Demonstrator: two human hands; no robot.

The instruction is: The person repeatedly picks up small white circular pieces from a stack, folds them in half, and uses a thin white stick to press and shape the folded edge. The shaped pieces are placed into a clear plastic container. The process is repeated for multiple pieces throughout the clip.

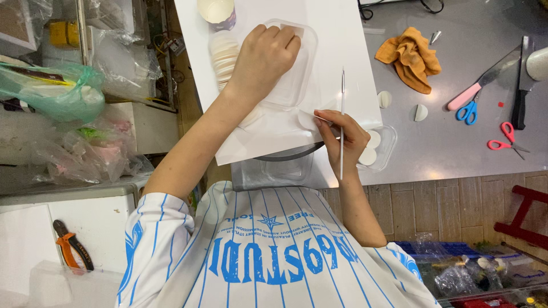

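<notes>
The grey steel worktop (pixel 456 142) runs away to the right of the right hand, its near edge just below that hand, with bare metal between the hand and the tools. A white board (pixel 342 34) lies over the worktop's left part; its lower corner sits under both hands and overhangs the near edge.

On the board, the left hand (pixel 264 57) presses flat, fingers spread, on a clear plastic tray (pixel 297 85) turned bottom-up; the tray is see-through with rounded corners. Just left of that hand lies a fanned row of white round discs (pixel 222 57), and beyond it stands a paper cup (pixel 217 10).

The right hand (pixel 345 140) pinches a thin white stick (pixel 342 114) between thumb and fingers, upright along the board's right edge. Right beside this hand a second clear container (pixel 385 145) holds white rounds. Farther right lie an orange cloth (pixel 411 57), blue scissors (pixel 468 111) and red scissors (pixel 505 140).
</notes>
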